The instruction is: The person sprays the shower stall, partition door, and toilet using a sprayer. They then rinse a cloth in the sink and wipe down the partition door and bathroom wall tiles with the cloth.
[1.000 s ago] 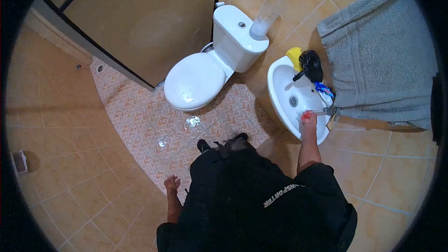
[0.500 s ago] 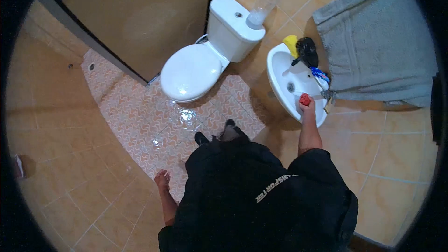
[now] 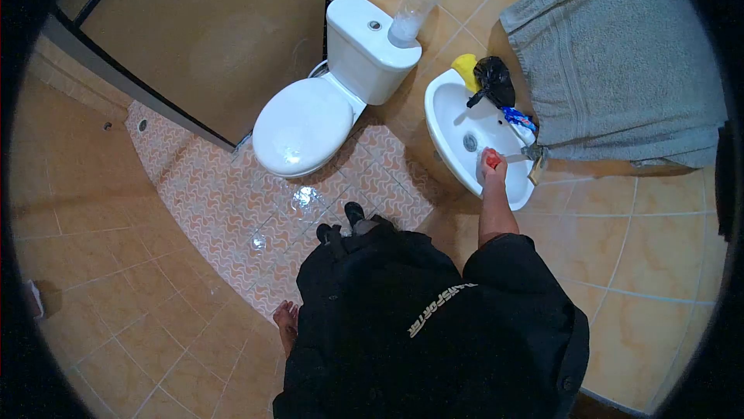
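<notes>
Over the white sink (image 3: 438,128), my right hand (image 3: 494,174) is closed around a small red object (image 3: 493,158). It looks like a sponge or cloth, mostly covered by the fingers. Just beside that hand is the tap (image 3: 533,153), and the drain (image 3: 470,142) lies past the fingertips. My left hand (image 3: 286,315) hangs low at my left side with its fingers apart, holding nothing.
A yellow item (image 3: 465,68), a black plastic bag (image 3: 494,82) and a blue packet (image 3: 518,118) sit along the sink's back rim. A grey towel (image 3: 612,70) hangs beside them. The toilet (image 3: 302,124) has its lid down, with a plastic bottle (image 3: 416,8) on the tank. The floor (image 3: 302,198) shines as if wet.
The view has shifted slightly, moving the room leftward in the picture. My right hand stays in the sink, and less of the red object shows. My left hand has come closer to my body.
</notes>
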The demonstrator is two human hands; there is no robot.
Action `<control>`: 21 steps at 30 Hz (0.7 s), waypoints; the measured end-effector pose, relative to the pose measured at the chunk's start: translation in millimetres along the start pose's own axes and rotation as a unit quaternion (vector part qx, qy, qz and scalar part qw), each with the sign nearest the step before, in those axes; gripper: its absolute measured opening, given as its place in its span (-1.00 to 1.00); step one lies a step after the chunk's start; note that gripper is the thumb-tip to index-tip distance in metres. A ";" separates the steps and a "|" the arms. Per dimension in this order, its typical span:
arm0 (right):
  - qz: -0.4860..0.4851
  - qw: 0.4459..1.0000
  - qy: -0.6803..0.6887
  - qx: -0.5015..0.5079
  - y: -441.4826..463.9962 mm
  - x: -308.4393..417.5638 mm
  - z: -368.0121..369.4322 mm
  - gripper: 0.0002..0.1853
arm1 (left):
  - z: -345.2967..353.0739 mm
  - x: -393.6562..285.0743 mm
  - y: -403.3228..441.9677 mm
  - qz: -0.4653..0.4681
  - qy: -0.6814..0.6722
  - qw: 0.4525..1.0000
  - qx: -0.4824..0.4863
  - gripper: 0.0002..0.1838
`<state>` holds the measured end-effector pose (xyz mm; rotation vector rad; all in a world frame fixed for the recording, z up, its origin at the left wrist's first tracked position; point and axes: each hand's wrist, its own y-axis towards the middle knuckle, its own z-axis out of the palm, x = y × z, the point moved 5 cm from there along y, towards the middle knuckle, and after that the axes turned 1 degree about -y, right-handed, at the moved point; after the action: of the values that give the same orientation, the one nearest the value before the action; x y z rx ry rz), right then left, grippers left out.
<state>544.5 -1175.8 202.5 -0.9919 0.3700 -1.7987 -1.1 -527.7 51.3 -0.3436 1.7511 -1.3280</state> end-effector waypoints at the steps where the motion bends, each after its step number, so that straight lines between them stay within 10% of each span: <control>1: 0.000 1.000 -0.001 -0.002 18.3 5.7 -13.2 -0.86 | 1.8 -1.2 -3.3 -0.002 0.001 1.000 -0.001 -0.66; 3: 0.026 0.980 -0.107 0.163 68.9 16.9 -37.7 -0.92 | 9.8 -17.8 -22.0 0.007 0.031 0.999 -0.019 -0.66; 6: -0.079 0.987 -0.141 0.005 56.1 19.2 -27.8 -0.89 | 24.7 -43.1 -46.5 0.021 0.078 0.996 -0.042 -0.65; 10: -0.005 0.964 -0.224 0.143 26.0 13.8 -2.9 -0.82 | 13.1 -27.1 -17.2 -0.003 -0.040 0.998 -0.047 -0.64; 21: 0.020 0.999 -0.016 -0.036 -13.8 -2.5 -3.2 -0.87 | 16.6 -39.7 -4.1 -0.007 -0.014 0.999 -0.041 -0.66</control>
<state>533.8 -1168.1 208.3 -1.0550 0.4336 -1.7408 33.2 -513.2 73.2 -0.4176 1.7865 -1.2580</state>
